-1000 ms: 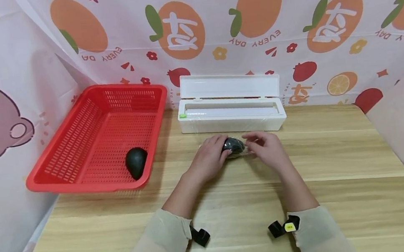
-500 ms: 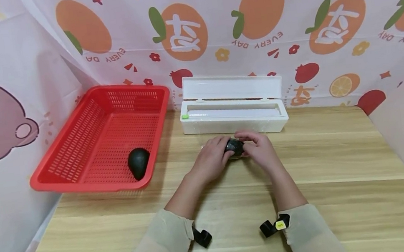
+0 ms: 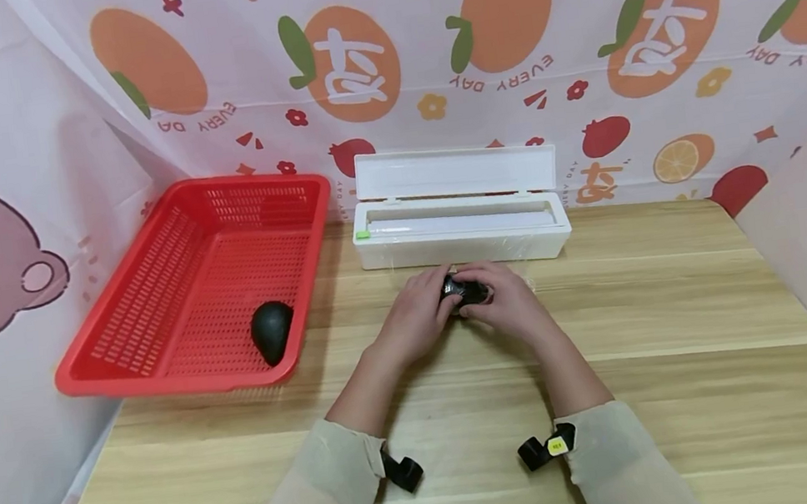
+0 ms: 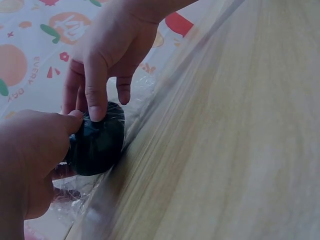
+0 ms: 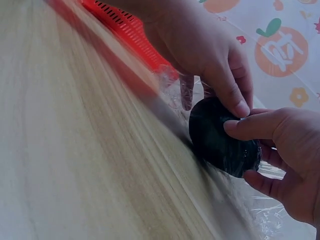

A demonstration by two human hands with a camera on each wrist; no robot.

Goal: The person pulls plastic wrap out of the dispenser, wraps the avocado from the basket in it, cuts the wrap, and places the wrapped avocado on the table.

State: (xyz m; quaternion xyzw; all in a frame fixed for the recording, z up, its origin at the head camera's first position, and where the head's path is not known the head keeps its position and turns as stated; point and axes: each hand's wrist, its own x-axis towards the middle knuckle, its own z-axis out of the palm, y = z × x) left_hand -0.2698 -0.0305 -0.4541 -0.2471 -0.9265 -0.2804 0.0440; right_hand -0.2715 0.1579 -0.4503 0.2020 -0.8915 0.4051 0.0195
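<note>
A dark green avocado (image 3: 472, 293), glossy under clear cling film, lies on its side low over the wooden table between both hands. My left hand (image 3: 411, 316) grips its left end, thumb on the near side and fingers over the top. My right hand (image 3: 509, 299) holds the right end, its thumb close to the left thumb. In the right wrist view, loose cling film (image 5: 172, 92) spreads crinkled beyond the left fingers; the avocado (image 5: 216, 134) shows a smooth dark side. The avocado's underside is hidden.
Just behind the hands stands a white cling film dispenser (image 3: 464, 250), lid raised, with a green slider (image 3: 363, 235) at its left. A red basket (image 3: 97, 375) at the left contains a second, unwrapped avocado (image 3: 273, 332). A printed curtain (image 3: 431, 47) backs the table.
My right hand has moved left from the avocado's tip and wrapped over its right end, closer to my left hand. The left hand has stayed on the avocado. The head view shifts slightly.
</note>
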